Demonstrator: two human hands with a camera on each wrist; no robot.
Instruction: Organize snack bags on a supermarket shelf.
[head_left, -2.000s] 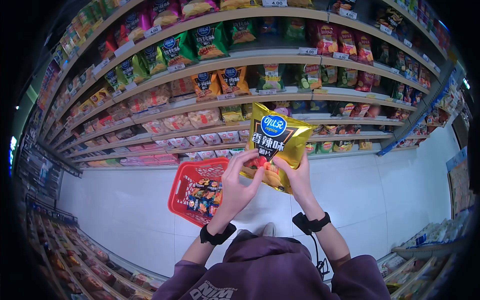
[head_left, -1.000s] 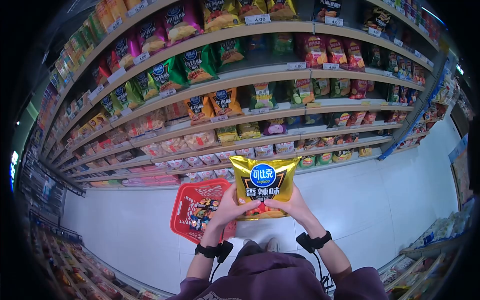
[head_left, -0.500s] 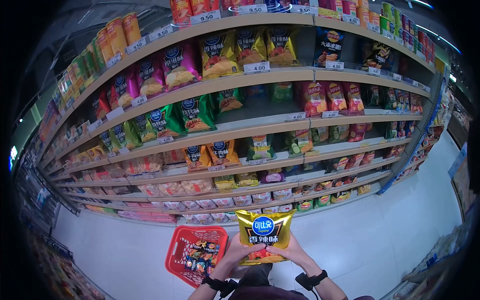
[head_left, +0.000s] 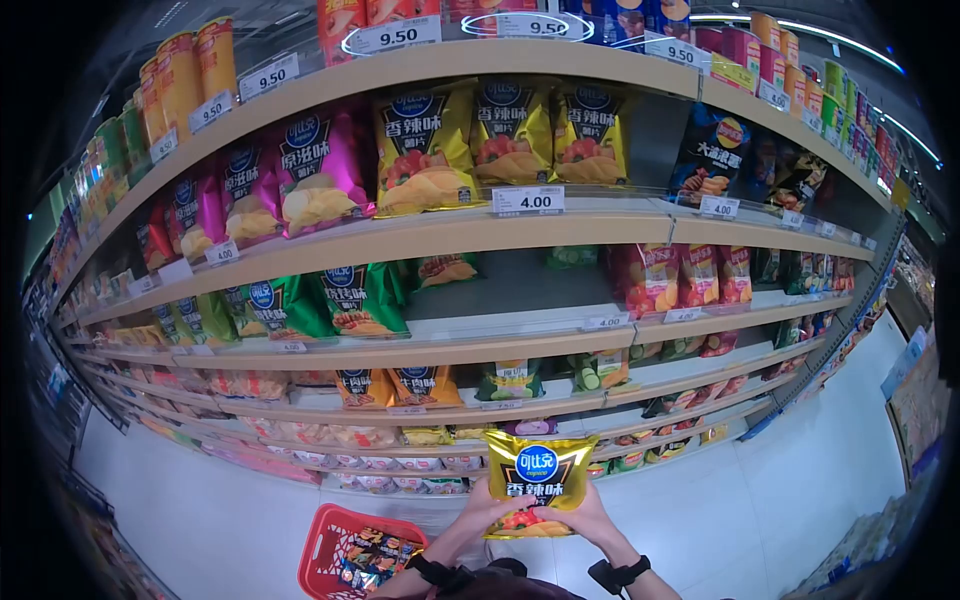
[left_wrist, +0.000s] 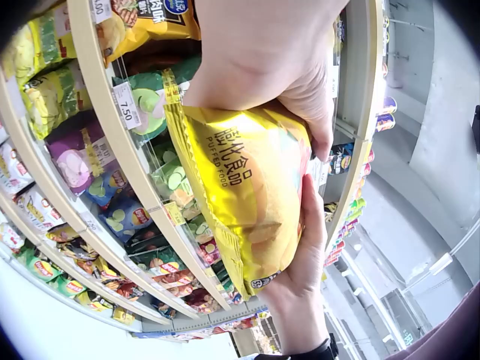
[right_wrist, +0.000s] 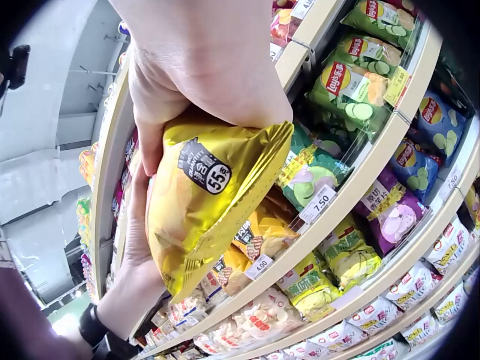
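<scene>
A gold bag of potato chips [head_left: 537, 475] is held upright in front of the body, its printed face with the blue oval logo toward the head camera. My left hand [head_left: 483, 510] grips its left side and my right hand [head_left: 587, 512] its right, both thumbs lying across the lower front. The fingers behind the bag are hidden in the head view. From the left wrist view, the bag [left_wrist: 247, 195] shows its crimped lower edge between the two hands. In the right wrist view a 55 g mark shows on the bag [right_wrist: 210, 180].
A red shopping basket [head_left: 318, 545] with several small dark snack packs stands on the floor to the left. Ahead rises a long curved shelf unit [head_left: 400, 248] of chip bags. Matching gold bags [head_left: 425, 150] sit on an upper shelf behind a 4.00 price tag [head_left: 528, 200].
The left hand's fingers were on the bag's front; now both hands grip its sides and the bag is straightened. The head view has tilted up toward the upper shelves.
</scene>
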